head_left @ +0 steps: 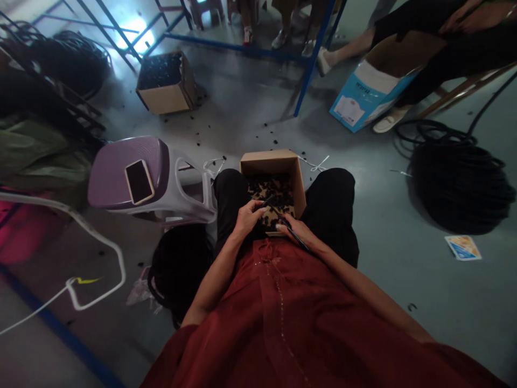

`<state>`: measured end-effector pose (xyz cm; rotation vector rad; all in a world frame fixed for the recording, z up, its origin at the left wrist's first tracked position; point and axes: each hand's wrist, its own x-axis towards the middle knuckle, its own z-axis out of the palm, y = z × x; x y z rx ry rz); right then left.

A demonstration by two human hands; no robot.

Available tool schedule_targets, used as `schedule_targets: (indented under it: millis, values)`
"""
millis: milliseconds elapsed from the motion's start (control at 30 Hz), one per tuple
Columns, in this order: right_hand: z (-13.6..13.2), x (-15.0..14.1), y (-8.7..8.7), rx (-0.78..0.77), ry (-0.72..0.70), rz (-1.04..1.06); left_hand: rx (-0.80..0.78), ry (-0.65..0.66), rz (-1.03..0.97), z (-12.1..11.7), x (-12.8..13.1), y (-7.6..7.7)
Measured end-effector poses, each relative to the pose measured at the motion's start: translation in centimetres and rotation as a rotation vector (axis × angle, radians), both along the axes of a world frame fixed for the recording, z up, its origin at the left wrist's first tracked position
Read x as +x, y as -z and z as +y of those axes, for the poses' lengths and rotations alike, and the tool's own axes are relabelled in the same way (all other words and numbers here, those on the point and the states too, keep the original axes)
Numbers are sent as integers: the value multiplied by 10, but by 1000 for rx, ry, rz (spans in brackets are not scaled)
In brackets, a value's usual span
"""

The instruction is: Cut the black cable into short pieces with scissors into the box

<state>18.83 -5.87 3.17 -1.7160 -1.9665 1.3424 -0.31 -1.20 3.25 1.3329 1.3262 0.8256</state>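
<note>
Between my knees stands an open cardboard box [299, 186] with many small black pieces [278, 187] scattered inside. Over its near side, my left hand [247, 216] pinches a small dark piece [267, 201], whose exact kind is too small to make out. Close beside it, my right hand [301, 231] is closed around a slim black pen-like tool [298, 240]. The thin tip of that tool points up and left, toward the piece in my left fingers. Whether the two touch, I cannot tell.
On my left, a purple-topped stool [109, 172] carries a phone [139, 182]. Black coiled tubing [460, 186] lies at right. Farther off are a box of black pieces [165, 99], a blue carton [355, 102], a blue metal frame [309, 81] and seated people's legs.
</note>
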Motion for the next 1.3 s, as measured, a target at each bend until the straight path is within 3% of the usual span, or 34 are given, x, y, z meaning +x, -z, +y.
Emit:
schedule_targets:
  millis: [233,500,867,1067,1300]
  values:
    - [1,1,-4,25,-9,-36,-69,24,-29,0,0,-7]
    - [0,2,-2,90,-18,-90,-43,223,74,2,-5,-11]
    - [0,2,-1,100,-15,-69,-194,309,-154,6,-13,-11]
    - [0,2,-2,93,-24,-46,-320,443,-199,12,-17,-27]
    - [-1,5,-5,183,-48,10,-253,465,-77,14,-13,-44]
